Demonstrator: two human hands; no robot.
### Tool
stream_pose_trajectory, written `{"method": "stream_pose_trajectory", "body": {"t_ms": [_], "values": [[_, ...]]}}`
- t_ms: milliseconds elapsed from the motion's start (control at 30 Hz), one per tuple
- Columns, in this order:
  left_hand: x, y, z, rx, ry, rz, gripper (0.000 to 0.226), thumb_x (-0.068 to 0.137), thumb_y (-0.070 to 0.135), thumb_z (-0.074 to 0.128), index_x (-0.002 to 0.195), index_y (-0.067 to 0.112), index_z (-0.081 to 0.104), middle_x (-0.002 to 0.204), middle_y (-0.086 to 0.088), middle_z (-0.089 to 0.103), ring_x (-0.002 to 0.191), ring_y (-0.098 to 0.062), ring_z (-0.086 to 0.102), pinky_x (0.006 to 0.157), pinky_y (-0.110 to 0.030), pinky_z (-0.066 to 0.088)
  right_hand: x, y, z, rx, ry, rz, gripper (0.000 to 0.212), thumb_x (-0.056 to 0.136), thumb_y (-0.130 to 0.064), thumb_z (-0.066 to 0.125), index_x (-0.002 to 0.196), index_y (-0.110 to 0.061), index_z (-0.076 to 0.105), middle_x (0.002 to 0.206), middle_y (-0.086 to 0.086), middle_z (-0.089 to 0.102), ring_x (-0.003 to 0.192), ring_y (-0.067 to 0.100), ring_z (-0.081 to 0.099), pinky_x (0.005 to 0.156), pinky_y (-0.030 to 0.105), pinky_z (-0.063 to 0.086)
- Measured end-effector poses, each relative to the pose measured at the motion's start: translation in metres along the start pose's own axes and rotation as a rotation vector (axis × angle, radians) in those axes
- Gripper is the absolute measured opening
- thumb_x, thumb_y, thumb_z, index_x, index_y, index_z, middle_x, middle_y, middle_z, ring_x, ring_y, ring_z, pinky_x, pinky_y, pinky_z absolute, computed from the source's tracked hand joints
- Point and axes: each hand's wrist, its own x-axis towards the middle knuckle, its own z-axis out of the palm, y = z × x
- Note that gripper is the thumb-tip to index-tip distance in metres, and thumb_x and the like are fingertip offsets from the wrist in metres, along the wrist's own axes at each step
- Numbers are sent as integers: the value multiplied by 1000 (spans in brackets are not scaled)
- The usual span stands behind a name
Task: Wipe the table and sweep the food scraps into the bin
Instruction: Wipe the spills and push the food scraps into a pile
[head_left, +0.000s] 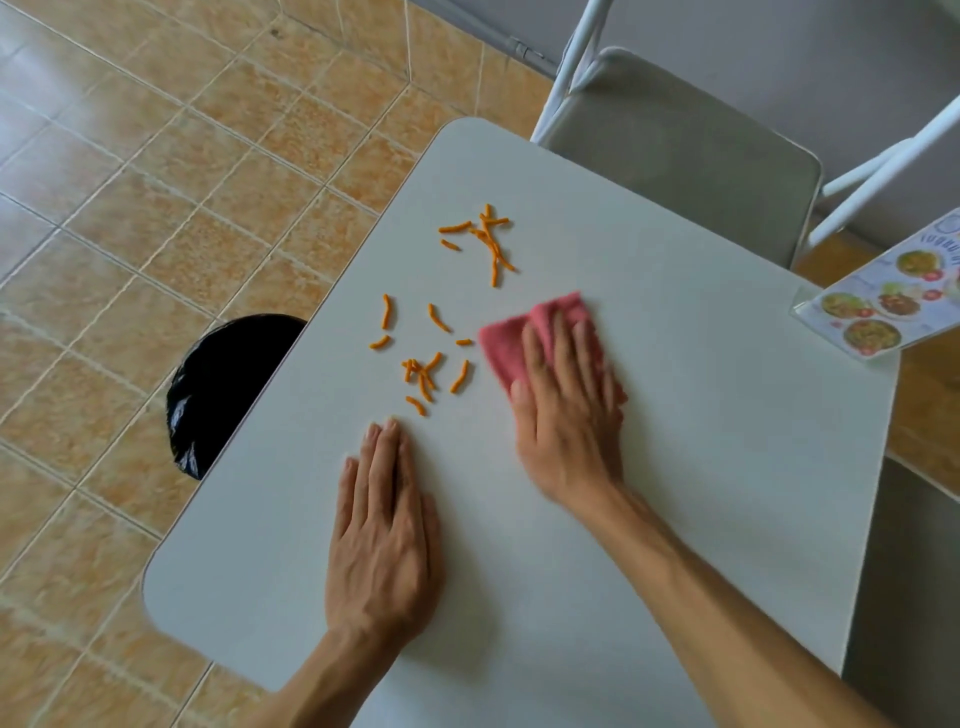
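**On a pale table, a pink cloth beside scattered orange scraps**

On the white table (675, 467), a square top with rounded corners, the right hand (569, 410) lies flat with its fingers spread over a pink cloth (545, 322), pressing it to the surface rather than gripping it. The hand and the cloth's edges are blurred. The cloth sits near the middle of the tabletop, its left edge just beside the nearest of the orange food scraps (452, 322).

The scraps are thin, short, curved sticks. One cluster lies toward the far side of the table, several pieces crossing one another; a looser scatter lies nearer, to the left of the cloth, between it and the table's left edge.

The left hand (382, 540) rests palm-down on the bare surface, fingers straight and held together, holding nothing. Its fingertips are near the closest scraps but apart from them.

Below the table's left edge stands the bin (213, 395), lined with a glossy black bag and partly hidden by the tabletop. It sits on a floor (130, 182) of tan tiles with pale grout lines.

At the far side a folding chair (685, 150) with a grey seat and white tube frame is drawn up to the table. On the right corner a clear stand holds a menu card (878, 306) with pictures of dishes; its text is too small to read.
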Motion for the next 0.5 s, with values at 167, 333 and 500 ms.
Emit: {"method": "stream_pose_trajectory", "body": {"t_ms": [167, 333, 500], "values": [[1, -1, 2, -9, 12, -6, 60, 100, 24, 33, 153, -2, 20, 164, -13, 17, 153, -22, 6, 123, -40, 7, -37, 23, -5, -47, 43, 111, 57, 105, -37, 32, 159, -20, 32, 168, 7, 26, 156, 27, 23, 122, 50, 27], [1, -2, 3, -24, 21, 4, 59, 101, 25, 30, 152, -3, 23, 163, -14, 18, 153, -23, 9, 124, -39, 6, -67, -71, 13, 28, 196, 512, 57, 103, -31, 45, 154, -6, 39, 164, 20, 32, 152, 41, 29, 121, 54, 28], [0, -12, -2, -120, 41, 64, 56, 101, 20, 35, 152, -1, 27, 163, -13, 20, 153, -23, 11, 124, -38, 7, -110, -50, 10, -73, -1, 38, 59, 105, -38, 40, 159, -15, 32, 167, 13, 28, 156, 31, 22, 122, 53, 28]]}}
